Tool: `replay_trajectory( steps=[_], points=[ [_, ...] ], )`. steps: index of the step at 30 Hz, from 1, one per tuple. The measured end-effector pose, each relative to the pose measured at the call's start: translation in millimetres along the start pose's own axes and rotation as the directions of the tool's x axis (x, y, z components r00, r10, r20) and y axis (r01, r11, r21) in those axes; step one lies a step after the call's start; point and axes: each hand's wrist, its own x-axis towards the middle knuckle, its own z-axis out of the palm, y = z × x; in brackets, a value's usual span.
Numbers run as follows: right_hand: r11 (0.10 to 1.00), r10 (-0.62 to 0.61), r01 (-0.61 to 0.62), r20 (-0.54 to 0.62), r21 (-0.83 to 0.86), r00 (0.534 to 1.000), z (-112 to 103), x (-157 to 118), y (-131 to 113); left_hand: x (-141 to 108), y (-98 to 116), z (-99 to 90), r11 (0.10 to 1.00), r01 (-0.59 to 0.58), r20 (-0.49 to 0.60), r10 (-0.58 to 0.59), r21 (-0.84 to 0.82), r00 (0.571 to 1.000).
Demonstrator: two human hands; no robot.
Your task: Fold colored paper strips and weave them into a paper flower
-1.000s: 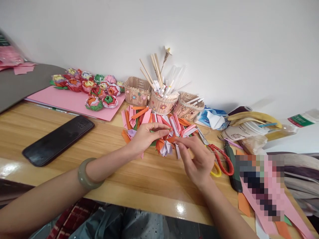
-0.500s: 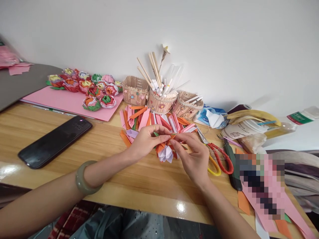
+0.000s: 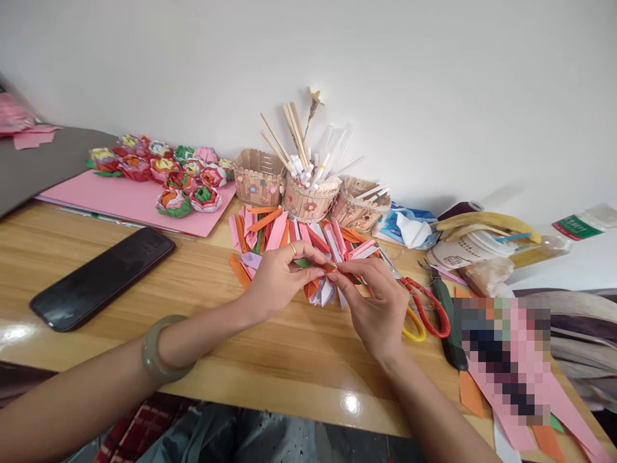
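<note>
Clothing [image 3: 274, 431]: running off bottom edge, cut off.
Bangle [image 3: 153, 354]: circling L forearm [image 3: 96, 389], which is leaving frame lower L.
L hand [image 3: 277, 278]: pinching a small paper piece [image 3: 330, 266] btwn thumb & fingertips.
R hand [image 3: 378, 297]: pinching same piece from R, thumb vs. index; other fingers curling under, partly hidden.
Piece loc.: sitting btwn the hands' meeting tips, above table [image 3: 289, 366]; showing only as orange/green sliver, exact shape unclear.
Lilac/white bundle [image 3: 322, 293]: showing just below the tips, upper part hidden; can't tell if held.
Phone [image 3: 103, 276]: lying L of L hand.
Scissors [image 3: 411, 283]: lying just R of R hand; yellow loop [image 3: 414, 333] partly blocked by it.
Pixelated patch [image 3: 504, 360]: covering stuff at far R, unreadable.
Folded strips [image 3: 277, 231]: spreading behind hands, partly covered.
Paper flowers [image 3: 164, 168]: resting mostly on pink card [image 3: 120, 190], overlapping ea. other.
Baskets [image 3: 311, 204]: standing along wall [image 3: 193, 64]; ctr. one holding sticks, lower ends hidden.
</note>
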Motion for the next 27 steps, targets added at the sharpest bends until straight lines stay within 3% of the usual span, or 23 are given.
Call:
replay_trajectory(
  steps=[6,14,19,23,27],
  points=[
    [1.0,-0.008,0.007,0.037,0.024,0.999,-3,2,2,-2,0,0.0,0.997,-0.066,-0.007,0.066,0.046,0.998],
    [0.889,0.123,-0.212,0.235,0.405,0.964,-3,3,11,1,9,-3.4,0.984,-0.167,0.092,0.161,0.066,0.983],
    [0.816,0.157,-0.308,0.325,0.489,0.933,-2,5,13,7,18,-7.7,1.0,0.014,0.213,-0.016,0.01,0.977],
    [0.8,0.195,-0.355,0.35,0.484,0.916,-2,4,11,11,21,-12.3,0.976,0.218,0.331,-0.209,0.011,0.92],
    [0.771,0.248,-0.417,0.376,0.482,0.893,-1,4,9,12,22,-15.3,0.957,0.271,0.319,-0.29,0.103,0.902]
  ],
)
